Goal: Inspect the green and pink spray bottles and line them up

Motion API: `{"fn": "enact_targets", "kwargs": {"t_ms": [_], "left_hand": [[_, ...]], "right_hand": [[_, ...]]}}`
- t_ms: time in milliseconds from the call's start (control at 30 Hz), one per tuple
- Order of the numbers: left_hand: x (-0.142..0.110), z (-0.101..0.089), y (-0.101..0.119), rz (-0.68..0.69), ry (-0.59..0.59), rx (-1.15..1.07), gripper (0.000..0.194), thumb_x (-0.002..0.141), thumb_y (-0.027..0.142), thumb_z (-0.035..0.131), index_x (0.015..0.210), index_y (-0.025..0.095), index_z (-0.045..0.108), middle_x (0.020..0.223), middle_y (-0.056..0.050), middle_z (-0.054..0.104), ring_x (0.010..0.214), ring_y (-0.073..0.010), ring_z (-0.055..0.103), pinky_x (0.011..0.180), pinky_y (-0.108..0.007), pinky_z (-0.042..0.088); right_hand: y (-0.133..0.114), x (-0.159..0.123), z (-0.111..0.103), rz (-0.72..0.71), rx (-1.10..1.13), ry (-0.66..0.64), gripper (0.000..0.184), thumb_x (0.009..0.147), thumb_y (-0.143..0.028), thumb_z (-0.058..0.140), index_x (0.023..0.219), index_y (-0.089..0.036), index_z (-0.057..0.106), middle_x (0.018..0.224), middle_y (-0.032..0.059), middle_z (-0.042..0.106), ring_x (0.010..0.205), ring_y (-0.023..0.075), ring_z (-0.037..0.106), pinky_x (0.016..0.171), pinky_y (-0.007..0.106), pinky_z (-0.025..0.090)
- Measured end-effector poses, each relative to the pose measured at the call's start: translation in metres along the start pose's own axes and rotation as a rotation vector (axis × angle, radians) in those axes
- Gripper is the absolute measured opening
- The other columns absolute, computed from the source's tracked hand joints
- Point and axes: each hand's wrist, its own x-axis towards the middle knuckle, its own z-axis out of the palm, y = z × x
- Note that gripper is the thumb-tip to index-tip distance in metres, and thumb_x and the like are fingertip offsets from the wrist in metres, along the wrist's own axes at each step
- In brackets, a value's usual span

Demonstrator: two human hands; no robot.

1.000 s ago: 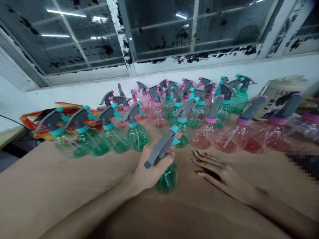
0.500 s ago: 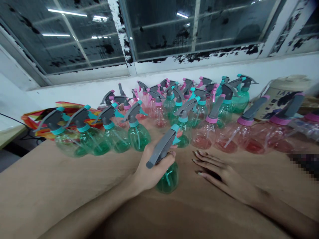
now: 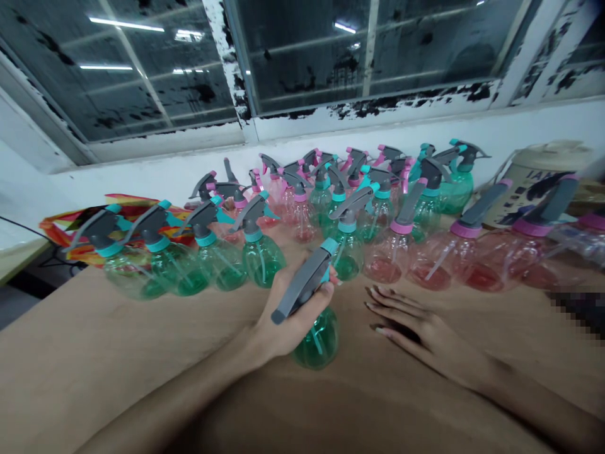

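Note:
My left hand (image 3: 288,321) is wrapped round the neck and trigger of a green spray bottle (image 3: 317,347). This bottle has a grey spray head with a turquoise nozzle pointing away and to the right, and its base appears to rest on the table (image 3: 189,353). Some of its neck is hidden by my fingers. My right hand (image 3: 420,331) lies on the tabletop to the right, fingers stretched out, holding nothing. Just beyond the held bottle stands another green spray bottle (image 3: 348,265), and a pink spray bottle (image 3: 384,261) stands beyond my right fingertips.
Several green spray bottles (image 3: 222,268) line the left side, and several pink ones (image 3: 486,271) the right. More stand behind, near the wall. A bright orange bag (image 3: 118,197) is at the back left, a cream printed container (image 3: 534,183) at the back right. A pixelated dark patch covers the right edge.
The trigger is pulled in closer under the spray head, and my left fingers have tightened. The held bottle's head has shifted slightly left and down. My right hand has not moved.

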Motion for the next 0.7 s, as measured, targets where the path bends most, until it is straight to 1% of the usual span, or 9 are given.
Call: {"fn": "enact_targets", "kwargs": {"t_ms": [67, 100, 167, 300, 367, 467, 533, 567, 700], "left_hand": [[-0.0002, 0.0000, 0.0012, -0.002, 0.014, -0.023, 0.009, 0.081, 0.027, 0.052, 0.084, 0.020, 0.056, 0.081, -0.003, 0.063, 0.075, -0.0169, 0.060, 0.070, -0.029, 0.050], [-0.0001, -0.0001, 0.0013, 0.004, 0.015, -0.027, 0.008, 0.081, 0.026, 0.052, 0.085, 0.020, 0.057, 0.079, -0.002, 0.063, 0.073, -0.0165, 0.060, 0.068, -0.028, 0.050], [0.0006, -0.0003, 0.0007, 0.018, 0.001, -0.012, 0.010, 0.081, 0.025, 0.053, 0.089, 0.022, 0.059, 0.071, 0.000, 0.061, 0.064, -0.0147, 0.057, 0.062, -0.026, 0.049], [0.0013, 0.0004, 0.0002, 0.018, -0.024, 0.010, 0.016, 0.081, 0.024, 0.051, 0.094, 0.022, 0.061, 0.057, 0.005, 0.049, 0.048, -0.0115, 0.044, 0.049, -0.024, 0.042], [0.0008, 0.0013, 0.0009, 0.015, -0.009, 0.000, 0.014, 0.079, 0.023, 0.049, 0.089, 0.022, 0.060, 0.055, 0.006, 0.044, 0.045, -0.0112, 0.038, 0.046, -0.023, 0.038], [0.0000, 0.0027, 0.0021, -0.010, 0.036, 0.024, 0.004, 0.076, 0.022, 0.050, 0.072, 0.022, 0.051, 0.055, 0.007, 0.037, 0.047, -0.0110, 0.035, 0.047, -0.024, 0.036], [0.0000, 0.0032, 0.0022, -0.028, 0.049, 0.039, 0.014, 0.074, 0.022, 0.052, 0.064, 0.022, 0.042, 0.056, 0.006, 0.035, 0.049, -0.0110, 0.035, 0.048, -0.024, 0.036], [0.0001, 0.0032, 0.0021, -0.033, 0.045, 0.040, 0.016, 0.074, 0.023, 0.052, 0.063, 0.022, 0.040, 0.056, 0.007, 0.034, 0.049, -0.0110, 0.035, 0.049, -0.024, 0.036], [0.0003, 0.0024, 0.0014, -0.014, 0.028, 0.029, 0.012, 0.075, 0.022, 0.051, 0.068, 0.023, 0.041, 0.056, 0.007, 0.033, 0.048, -0.0108, 0.033, 0.047, -0.024, 0.033]], "right_hand": [[-0.0003, 0.0000, 0.0000, -0.002, 0.009, 0.018, 0.044, 0.089, -0.037, 0.048, 0.131, -0.029, 0.045, 0.139, 0.0002, 0.043, 0.128, 0.0230, 0.037, 0.105, 0.047, 0.034], [-0.0006, 0.0000, -0.0001, 0.000, 0.007, 0.024, 0.043, 0.089, -0.037, 0.048, 0.131, -0.029, 0.045, 0.139, 0.0002, 0.044, 0.128, 0.0229, 0.037, 0.105, 0.046, 0.034], [-0.0014, 0.0000, -0.0005, 0.003, -0.008, 0.021, 0.043, 0.089, -0.036, 0.047, 0.131, -0.029, 0.045, 0.139, 0.0002, 0.043, 0.129, 0.0225, 0.036, 0.106, 0.046, 0.034], [-0.0019, -0.0003, -0.0008, 0.003, -0.029, -0.004, 0.044, 0.089, -0.037, 0.047, 0.132, -0.027, 0.045, 0.140, 0.0005, 0.042, 0.129, 0.0223, 0.035, 0.106, 0.045, 0.034], [-0.0020, -0.0004, -0.0007, 0.002, -0.026, 0.006, 0.043, 0.089, -0.036, 0.047, 0.131, -0.028, 0.045, 0.140, 0.0006, 0.042, 0.129, 0.0226, 0.036, 0.105, 0.046, 0.034], [-0.0024, -0.0003, -0.0007, 0.001, -0.018, 0.018, 0.043, 0.089, -0.036, 0.047, 0.131, -0.027, 0.045, 0.140, 0.0012, 0.043, 0.128, 0.0228, 0.036, 0.105, 0.046, 0.034], [-0.0027, -0.0001, -0.0009, 0.003, -0.017, 0.016, 0.043, 0.089, -0.036, 0.047, 0.132, -0.027, 0.045, 0.139, 0.0014, 0.043, 0.128, 0.0230, 0.036, 0.105, 0.046, 0.034], [-0.0029, 0.0001, -0.0009, 0.001, -0.017, 0.015, 0.044, 0.089, -0.036, 0.047, 0.132, -0.027, 0.045, 0.139, 0.0014, 0.043, 0.128, 0.0233, 0.037, 0.105, 0.047, 0.034], [-0.0030, 0.0004, -0.0006, -0.001, -0.020, 0.018, 0.043, 0.089, -0.036, 0.047, 0.131, -0.028, 0.045, 0.139, 0.0012, 0.043, 0.128, 0.0232, 0.037, 0.105, 0.047, 0.034]]}}
